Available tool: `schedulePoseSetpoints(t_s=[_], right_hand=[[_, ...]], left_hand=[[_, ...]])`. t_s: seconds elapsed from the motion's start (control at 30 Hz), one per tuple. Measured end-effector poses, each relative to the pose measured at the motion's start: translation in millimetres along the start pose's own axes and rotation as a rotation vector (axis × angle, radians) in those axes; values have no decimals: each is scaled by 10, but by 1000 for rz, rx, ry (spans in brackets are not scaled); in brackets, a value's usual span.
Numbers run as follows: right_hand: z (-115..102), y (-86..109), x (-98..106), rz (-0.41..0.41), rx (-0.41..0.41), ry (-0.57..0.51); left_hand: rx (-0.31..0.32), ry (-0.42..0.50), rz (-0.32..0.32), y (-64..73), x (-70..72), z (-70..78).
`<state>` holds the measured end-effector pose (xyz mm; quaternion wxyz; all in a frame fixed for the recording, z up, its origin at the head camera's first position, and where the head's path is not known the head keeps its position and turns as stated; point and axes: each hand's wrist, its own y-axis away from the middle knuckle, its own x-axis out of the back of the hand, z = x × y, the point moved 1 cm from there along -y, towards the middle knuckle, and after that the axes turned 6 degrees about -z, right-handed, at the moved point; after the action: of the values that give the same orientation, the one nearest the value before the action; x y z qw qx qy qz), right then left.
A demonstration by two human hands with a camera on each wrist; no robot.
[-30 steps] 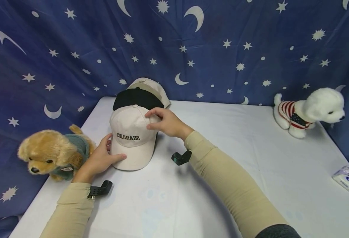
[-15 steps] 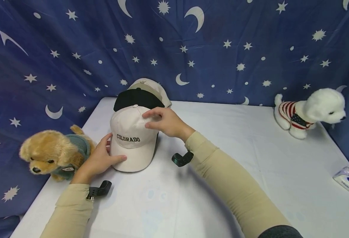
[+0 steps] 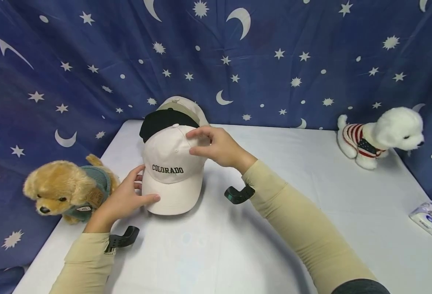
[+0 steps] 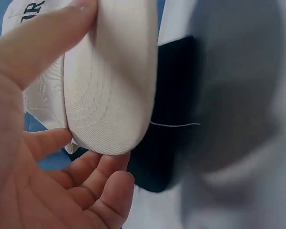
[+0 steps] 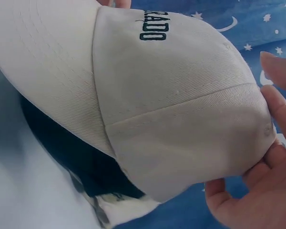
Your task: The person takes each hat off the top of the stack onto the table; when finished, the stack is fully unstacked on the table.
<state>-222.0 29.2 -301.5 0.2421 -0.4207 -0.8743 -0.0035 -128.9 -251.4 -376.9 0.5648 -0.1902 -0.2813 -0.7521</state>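
Note:
An off-white baseball cap (image 3: 173, 190) lettered COLORADO is held between both hands at the front of a row of caps. My left hand (image 3: 125, 198) grips the left side of its brim, thumb on top and fingers beneath. On the opposite side, my right hand (image 3: 223, 149) holds the crown; in the right wrist view its fingers (image 5: 279, 112) curl at the rear edge, while the thumb stands off the fabric. Directly behind is a black cap (image 3: 160, 122), partly covered. In the left wrist view the off-white brim (image 4: 119, 90) stands apart from the black brim (image 4: 174, 76).
Light-coloured caps (image 3: 197, 112) sit behind the black one, against the starry blue cloth (image 3: 274, 81). A tan plush dog (image 3: 61, 188) is close to the left forearm. Far right are a white plush dog (image 3: 396, 130) and a tissue pack (image 3: 429, 220) on the white table (image 3: 293, 163).
The off-white cap has shifted right and slightly tilted, away from the black cap, uncovering more of its left side. Both hands moved with it, the right hand further rightward.

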Motion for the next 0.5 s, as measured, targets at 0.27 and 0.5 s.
schedulePoseSetpoints(t_s=[0.27, 0.5], right_hand=[[-75, 191, 233, 14, -21, 79], [-101, 403, 435, 34, -29, 105]], left_hand=[[-61, 46, -17, -22, -113, 162], [-103, 41, -31, -58, -228, 290]])
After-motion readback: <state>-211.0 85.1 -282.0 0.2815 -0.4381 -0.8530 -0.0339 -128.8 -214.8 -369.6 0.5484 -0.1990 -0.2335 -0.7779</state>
